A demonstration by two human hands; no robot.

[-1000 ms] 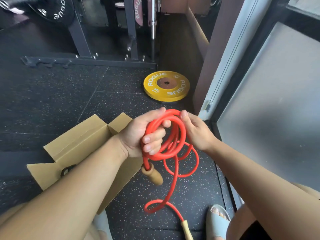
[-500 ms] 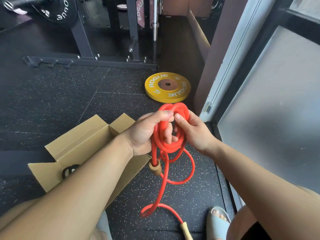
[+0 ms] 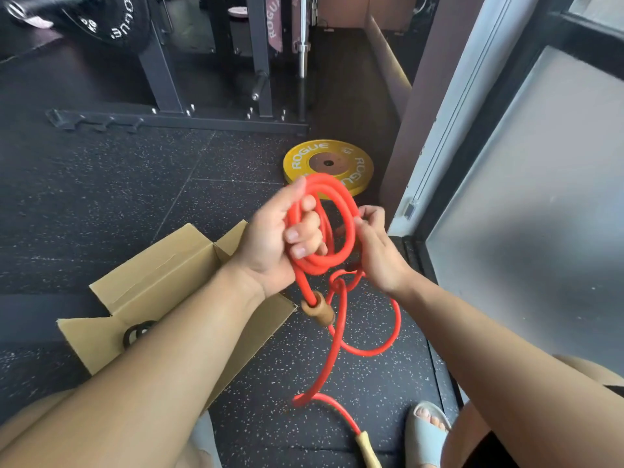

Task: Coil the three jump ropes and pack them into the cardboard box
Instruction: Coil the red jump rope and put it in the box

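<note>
One rope in hand: red jump rope [image 3: 337, 214], centre frame, held up over the floor just right of the cardboard box [image 3: 162, 275].

Handling, my read:
- Smooth rubbery cord, light, soft but springy, so the loops likely want to pop open if let go.
- Wood handle [image 3: 319, 310] is the only stiff, heavier bit and will swing.
- Best hold is across all the turns at once, w/ the handle tucked in.

Hands:
- Left hand [image 3: 270, 238] grips the coil's left side. Fingers curl thru the loops, thumb lies along the top turn.
- Right hand [image 3: 378, 251] is at the coil's right edge. Fingertips [image 3: 368, 214] bent in and look to pinch a strand against the thumb, tho the contact is partly hidden.

Direction:
- Coil is an oval. Long axis runs top to bottom in frame, upper end over the yellow plate [image 3: 329, 162].
- First handle hangs just under the left hand, aimed lower right.
- Loose tail drops in slack loops to lower centre.
- Second handle [image 3: 368, 447] lies at the bottom edge, pointing down-right.

Box flaps stand open. Dark ring [image 3: 138, 332] inside is prob another coiled rope, can't confirm.
</note>
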